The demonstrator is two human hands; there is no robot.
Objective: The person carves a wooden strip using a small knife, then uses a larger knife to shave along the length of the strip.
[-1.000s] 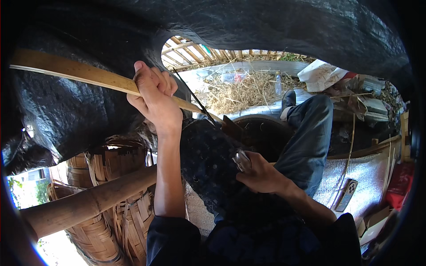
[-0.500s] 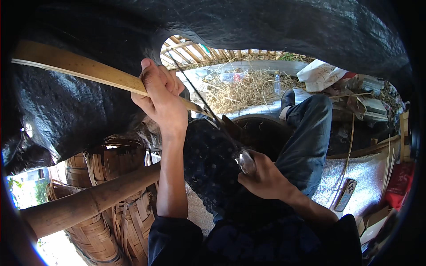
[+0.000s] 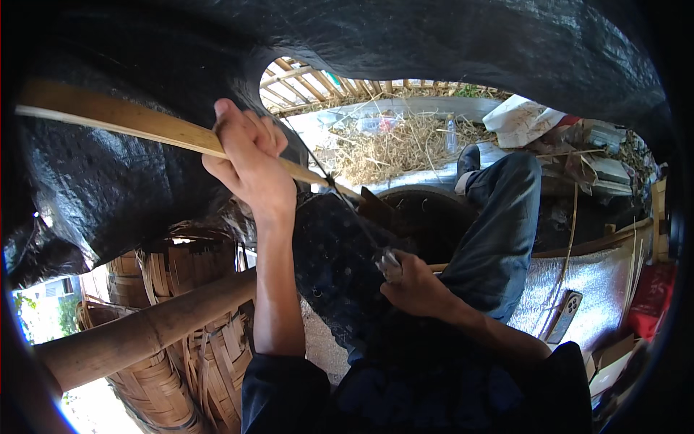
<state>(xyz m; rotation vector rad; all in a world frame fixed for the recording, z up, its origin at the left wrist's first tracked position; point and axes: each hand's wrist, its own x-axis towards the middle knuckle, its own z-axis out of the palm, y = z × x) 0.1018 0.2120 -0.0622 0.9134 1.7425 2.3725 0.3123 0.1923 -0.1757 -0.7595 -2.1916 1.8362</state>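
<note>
My left hand [image 3: 253,163] is closed around a long split bamboo strip [image 3: 137,126], thumb raised along it. The strip runs from the far left, through the fist, and slopes down to the right over my dark-covered thigh. In my right hand [image 3: 421,288], lower and nearer my body, is a knife [image 3: 353,208] with a shiny, metal-looking handle. Its thin dark blade points up and to the left, crossing the strip just right of my left hand. Whether the edge touches the bamboo cannot be made out.
Black plastic sheeting [image 3: 448,43] hangs above and to the left. A thick bamboo pole [image 3: 159,311] and woven bamboo baskets [image 3: 155,383] stand at lower left. Ahead lie straw [image 3: 383,155], a clear bottle [image 3: 451,134] and a white sack [image 3: 520,123]. A phone [image 3: 564,317] lies at right.
My left hand has shifted slightly left with the bamboo strip. My right hand has moved a little left and up, and the knife blade now crosses the strip farther left.
</note>
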